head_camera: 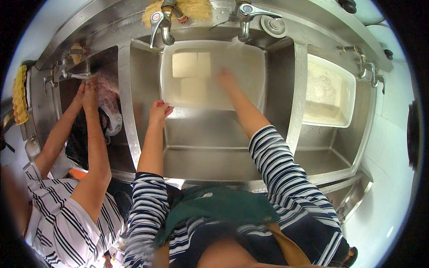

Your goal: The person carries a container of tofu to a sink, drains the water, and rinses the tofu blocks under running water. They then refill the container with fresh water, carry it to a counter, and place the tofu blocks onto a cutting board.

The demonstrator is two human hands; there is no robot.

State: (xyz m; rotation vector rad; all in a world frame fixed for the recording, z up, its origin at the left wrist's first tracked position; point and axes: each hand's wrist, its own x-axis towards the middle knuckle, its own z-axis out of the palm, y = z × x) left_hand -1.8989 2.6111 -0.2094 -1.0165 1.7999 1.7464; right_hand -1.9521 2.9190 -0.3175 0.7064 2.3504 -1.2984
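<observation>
A white rectangular plastic tub [214, 106] stands in the middle basin, filled with cloudy water. My left hand [160, 110] pinches the tub's near left rim between thumb and fingers. My right hand [227, 76] is over the middle of the tub, blurred and partly lost in the cloudy water; whether it holds anything cannot be seen. From the right faucet [245, 28] a stream runs into the tub's far side. The left faucet [164, 26] hangs over the basin's far left corner. Nothing can be made out under the water.
At the left basin a co-worker's hands [88, 92] are together under a tap, beside pinkish raw meat or fish [109, 93] and a black plastic bag [78, 134]. A second white tub [352, 97] sits in the right basin. A metal drain cover [274, 26] lies on the back ledge.
</observation>
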